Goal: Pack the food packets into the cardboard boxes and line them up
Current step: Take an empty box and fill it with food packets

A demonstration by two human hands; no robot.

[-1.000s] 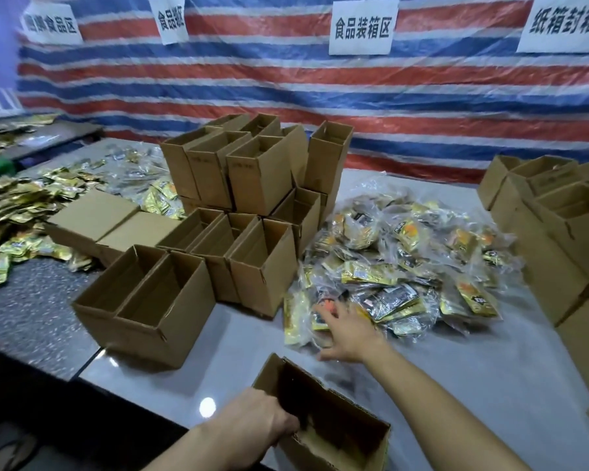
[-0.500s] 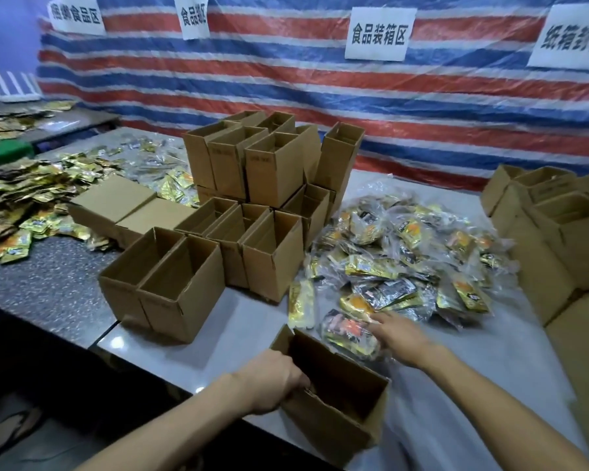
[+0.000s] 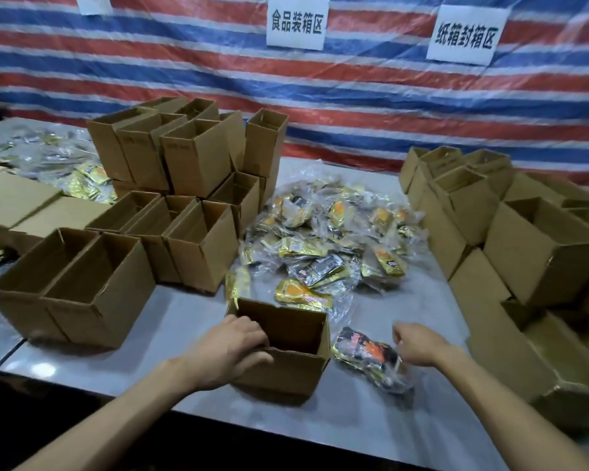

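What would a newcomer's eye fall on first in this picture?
A shiny heap of food packets fills the middle of the table, flanked by stacks of open cardboard boxes left and right. Up front, the left hand grips an open box while the right hand pinches a dark packet bundle beside it.

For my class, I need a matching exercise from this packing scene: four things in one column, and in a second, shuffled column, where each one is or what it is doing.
Column 1
1. left hand
2. right hand
3. packet pile
4. white signs

Column 2
A. hang on the striped tarp
B. pinches the dark packet
C. grips the open box by its rim
D. heaped in the middle of the table

Pairs: 1-C, 2-B, 3-D, 4-A
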